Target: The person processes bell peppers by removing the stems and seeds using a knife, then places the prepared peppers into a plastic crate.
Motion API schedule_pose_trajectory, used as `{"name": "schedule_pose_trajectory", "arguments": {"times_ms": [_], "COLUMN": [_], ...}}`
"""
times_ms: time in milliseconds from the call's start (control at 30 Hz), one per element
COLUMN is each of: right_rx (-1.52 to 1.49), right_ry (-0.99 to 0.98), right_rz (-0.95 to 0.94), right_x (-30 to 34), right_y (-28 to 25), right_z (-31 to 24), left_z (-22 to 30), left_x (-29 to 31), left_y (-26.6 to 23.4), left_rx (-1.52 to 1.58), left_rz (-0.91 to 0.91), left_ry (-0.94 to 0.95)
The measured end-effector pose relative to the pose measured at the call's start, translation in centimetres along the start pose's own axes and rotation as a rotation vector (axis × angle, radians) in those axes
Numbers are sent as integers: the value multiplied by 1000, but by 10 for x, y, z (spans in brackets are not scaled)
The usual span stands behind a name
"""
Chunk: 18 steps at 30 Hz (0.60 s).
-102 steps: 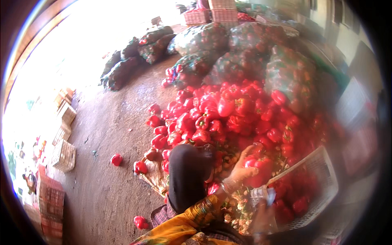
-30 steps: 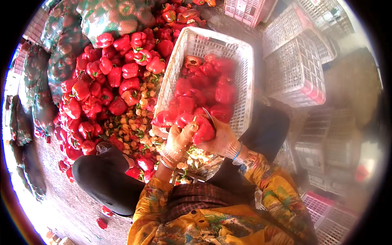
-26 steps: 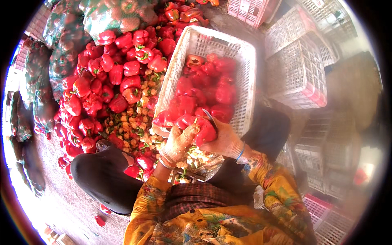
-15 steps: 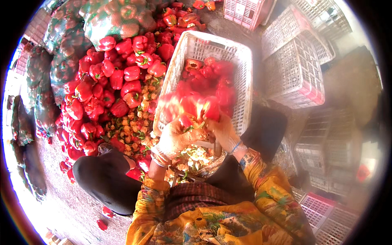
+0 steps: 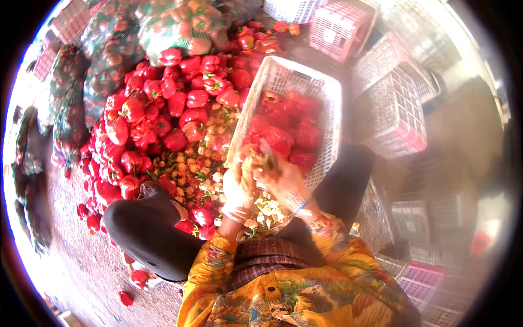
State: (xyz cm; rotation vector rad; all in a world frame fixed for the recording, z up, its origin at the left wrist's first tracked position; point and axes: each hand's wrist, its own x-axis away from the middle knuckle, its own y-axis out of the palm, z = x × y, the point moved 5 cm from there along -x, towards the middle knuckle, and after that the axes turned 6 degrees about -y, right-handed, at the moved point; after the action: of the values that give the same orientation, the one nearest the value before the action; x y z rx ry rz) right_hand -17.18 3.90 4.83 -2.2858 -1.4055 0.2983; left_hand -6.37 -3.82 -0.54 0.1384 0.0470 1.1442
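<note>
My left hand (image 5: 241, 180) and my right hand (image 5: 284, 180) meet over the near end of a white plastic crate (image 5: 333, 125). Both are curled closed, their fingertips smeared by motion. Whatever they hold between them is too blurred to name; a dark, narrow shape shows at the right fingers. Several red bell peppers (image 5: 278, 140) lie inside the crate just beyond my fingers, some with hollow openings. Below my wrists, pale pepper cores and scraps (image 5: 267, 212) are scattered between my legs.
To the left rises a heap of whole red bell peppers (image 5: 177, 103), with cut-off cores (image 5: 188, 169) along its near side. Stuffed green mesh sacks (image 5: 182, 24) stand behind it. White and pink crates (image 5: 389, 111) are at the right. Two loose red pieces (image 5: 126, 298) lie at lower left.
The red pepper pieces at my fingers have gone from them, and more red shows in the crate's near part. My hands have drawn together, and the whole view has shifted slightly.
</note>
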Motion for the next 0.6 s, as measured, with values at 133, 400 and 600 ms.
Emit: {"name": "schedule_pose_trajectory", "arguments": {"times_ms": [133, 400, 600], "right_rx": [-364, 70, -176], "right_ry": [-75, -229, 9], "right_rz": [215, 309, -153], "right_x": [6, 31, 38], "right_y": [47, 1, 42], "right_z": [35, 0, 44], "left_z": [-8, -45, -14], "left_x": [15, -38, -78], "left_y": [-12, 29, -1], "left_rx": [-656, 40, -314], "left_rz": [-6, -161, -485], "left_ry": [-83, -177, -89]}}
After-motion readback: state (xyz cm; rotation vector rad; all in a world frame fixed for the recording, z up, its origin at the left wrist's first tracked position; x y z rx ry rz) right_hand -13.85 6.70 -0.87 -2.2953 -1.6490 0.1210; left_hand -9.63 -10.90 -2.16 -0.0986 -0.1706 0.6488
